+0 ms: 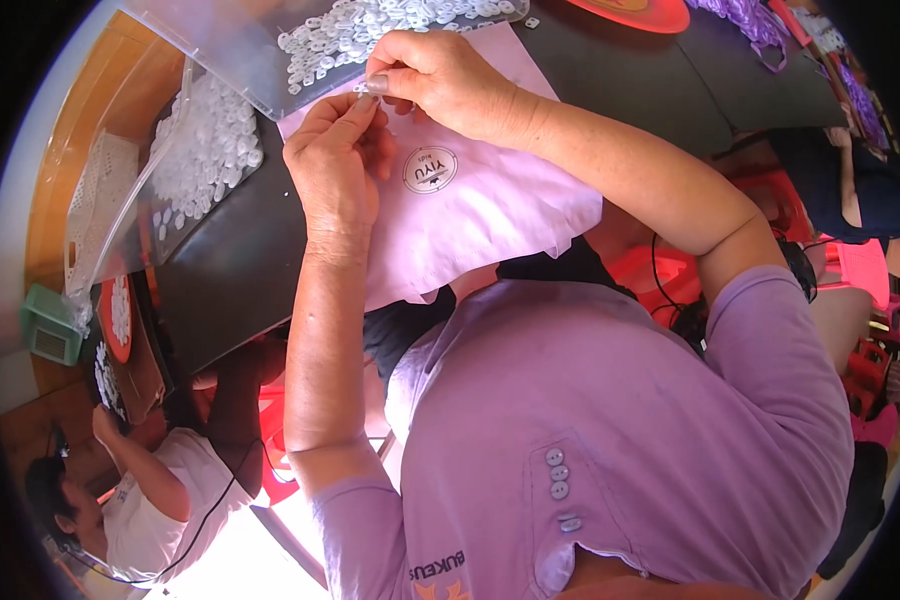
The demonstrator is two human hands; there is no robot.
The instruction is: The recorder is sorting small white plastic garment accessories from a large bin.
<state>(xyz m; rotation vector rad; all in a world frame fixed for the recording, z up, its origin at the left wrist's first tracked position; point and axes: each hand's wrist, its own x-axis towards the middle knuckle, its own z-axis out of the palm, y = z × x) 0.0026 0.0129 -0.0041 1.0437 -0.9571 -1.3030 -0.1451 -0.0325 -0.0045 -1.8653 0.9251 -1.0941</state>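
My left hand [335, 150] and my right hand [450, 85] meet above a pink cloth or bag [470, 235] with a round printed emblem, spread over the table edge and hanging toward my lap. Thumb and fingers of both hands pinch a small white plastic piece [361, 89] between them. Fingertips cover most of it, so I cannot tell whether it is one piece or two joined ones. Just beyond the hands stands a clear plastic bin [215, 50] holding a spread of similar small white pieces [345, 40].
A clear plastic bag [205, 150] of white pieces lies left on the dark table [225, 285]. A red plate [635, 12] and purple ribbons [745, 30] are at the far right. Another person [160, 490] sits lower left, near a green basket [52, 325] and an orange tray [116, 320].
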